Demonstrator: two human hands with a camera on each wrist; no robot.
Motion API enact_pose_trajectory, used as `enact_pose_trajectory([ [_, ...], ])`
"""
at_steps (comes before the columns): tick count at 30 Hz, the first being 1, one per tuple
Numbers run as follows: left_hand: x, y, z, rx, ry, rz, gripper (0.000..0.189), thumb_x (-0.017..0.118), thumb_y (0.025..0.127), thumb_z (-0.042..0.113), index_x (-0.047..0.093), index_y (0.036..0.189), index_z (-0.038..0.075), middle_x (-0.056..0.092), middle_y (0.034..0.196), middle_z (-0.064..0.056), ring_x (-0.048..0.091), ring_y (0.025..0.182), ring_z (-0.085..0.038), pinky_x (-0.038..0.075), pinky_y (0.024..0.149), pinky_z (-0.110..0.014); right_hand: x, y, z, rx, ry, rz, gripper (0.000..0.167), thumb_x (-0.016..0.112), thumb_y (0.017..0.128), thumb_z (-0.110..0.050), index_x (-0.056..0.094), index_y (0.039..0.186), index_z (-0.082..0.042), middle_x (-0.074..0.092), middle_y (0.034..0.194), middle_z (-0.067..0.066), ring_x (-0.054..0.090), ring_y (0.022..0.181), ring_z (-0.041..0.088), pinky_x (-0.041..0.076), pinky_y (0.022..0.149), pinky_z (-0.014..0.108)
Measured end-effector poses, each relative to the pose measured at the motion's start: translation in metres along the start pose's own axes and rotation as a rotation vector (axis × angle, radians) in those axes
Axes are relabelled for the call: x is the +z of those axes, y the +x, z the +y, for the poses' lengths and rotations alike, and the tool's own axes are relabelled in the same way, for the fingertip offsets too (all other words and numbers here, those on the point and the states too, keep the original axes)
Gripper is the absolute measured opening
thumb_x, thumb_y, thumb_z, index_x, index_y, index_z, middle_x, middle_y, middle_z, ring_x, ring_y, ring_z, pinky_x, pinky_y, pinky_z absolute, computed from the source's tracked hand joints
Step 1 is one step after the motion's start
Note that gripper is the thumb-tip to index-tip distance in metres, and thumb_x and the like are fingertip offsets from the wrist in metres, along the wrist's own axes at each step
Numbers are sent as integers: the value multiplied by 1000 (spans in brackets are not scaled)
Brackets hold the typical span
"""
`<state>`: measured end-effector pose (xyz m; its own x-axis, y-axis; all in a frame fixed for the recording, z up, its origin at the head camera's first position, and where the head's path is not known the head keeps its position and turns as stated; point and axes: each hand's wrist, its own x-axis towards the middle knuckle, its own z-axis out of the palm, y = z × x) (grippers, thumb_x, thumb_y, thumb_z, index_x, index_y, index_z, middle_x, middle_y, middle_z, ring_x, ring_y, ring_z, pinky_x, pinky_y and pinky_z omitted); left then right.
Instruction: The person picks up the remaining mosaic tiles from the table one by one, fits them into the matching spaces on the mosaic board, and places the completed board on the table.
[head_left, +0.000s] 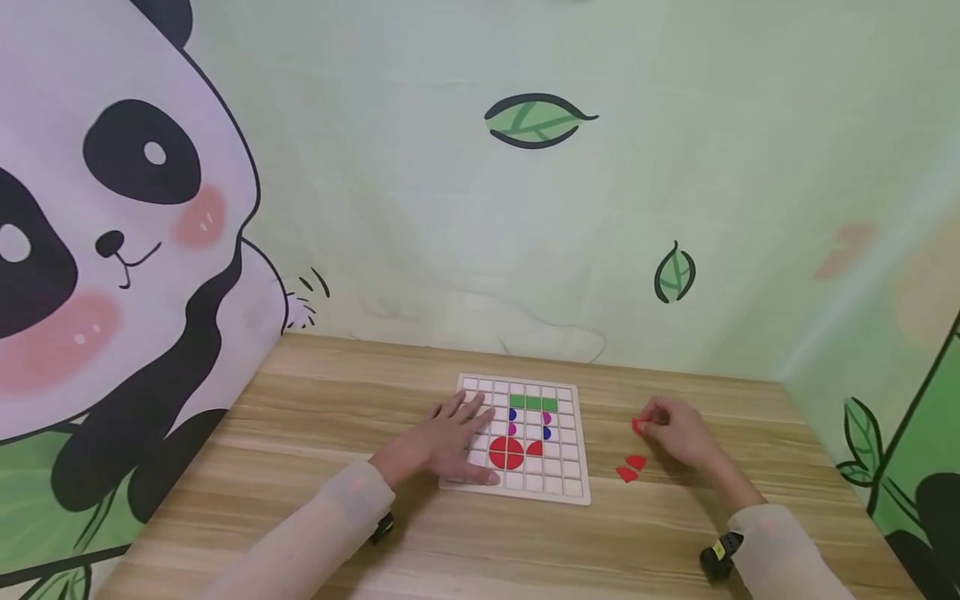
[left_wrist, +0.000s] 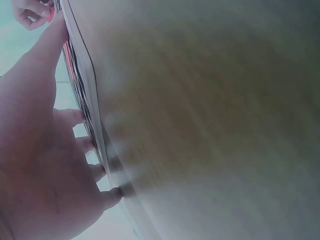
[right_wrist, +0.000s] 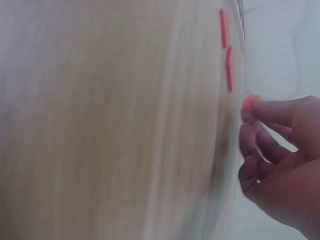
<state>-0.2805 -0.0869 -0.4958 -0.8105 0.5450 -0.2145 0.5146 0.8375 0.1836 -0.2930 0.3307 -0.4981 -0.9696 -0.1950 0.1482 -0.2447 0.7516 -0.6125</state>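
Fingers point(right_wrist: 274, 112) of right hand point(head_left: 681, 432) pinch red piece point(head_left: 638, 426) — left hand point(head_left: 448, 443), fingers spread, on gridded board point(head_left: 572, 487)

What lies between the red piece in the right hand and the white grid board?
Bare wooden tabletop, in the head view; two loose red pieces lie nearer the person.

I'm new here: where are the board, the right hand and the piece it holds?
Board point(head_left: 553, 485), head view: a bottom-row white square.
Right hand point(head_left: 677, 430), head view: its back.
Piece point(head_left: 637, 425), head view: its exposed red part.
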Motion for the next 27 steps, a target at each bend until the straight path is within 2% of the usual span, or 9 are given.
enact_pose_trajectory([
  [5, 2, 2, 0, 2, -1, 2, 116, 57, 84, 89, 18, 172, 24, 2, 179, -7, -2, 163, -38, 11, 128, -63, 5, 4, -19, 12, 64, 19, 5, 74, 96, -4, 69, 96, -4, 68, 90, 5, 58, 83, 19, 50, 71, 28],
  [12, 2, 2, -1, 0, -6, 10, 116, 56, 84, 89, 18, 172, 24, 2, 179, -7, -2, 163, -38, 11, 128, -63, 20, 9, -59, -4, 165, -105, 5, 73, 101, -9, 72, 105, -7, 71, 100, 6, 62, 92, 24, 55, 79, 32],
  [19, 0, 0, 0, -7, -16, 0, 116, 56, 84, 89, 18, 172, 24, 2, 179, -7, -3, 163, -38, 11, 128, -63, 41, 11, -90, -75, 182, -231, 4, 74, 101, -12, 73, 104, -10, 68, 98, 2, 60, 93, 25, 53, 79, 33],
  [23, 0, 1, 0, -5, -4, -3, 116, 55, 84, 91, 17, 172, 24, 2, 179, -7, -3, 163, -37, 11, 128, -62, 53, 11, -100, -111, 158, -258, 6, 78, 98, -16, 75, 102, -13, 68, 96, -2, 59, 91, 22, 53, 78, 32],
  [27, 1, 1, 0, -6, 0, -1, 117, 55, 83, 91, 17, 172, 25, 2, 179, -7, -2, 163, -37, 11, 128, -62, 63, 12, -105, -147, 118, -277, 4, 77, 98, -12, 77, 101, -15, 68, 95, -6, 60, 89, 19, 52, 78, 30],
])
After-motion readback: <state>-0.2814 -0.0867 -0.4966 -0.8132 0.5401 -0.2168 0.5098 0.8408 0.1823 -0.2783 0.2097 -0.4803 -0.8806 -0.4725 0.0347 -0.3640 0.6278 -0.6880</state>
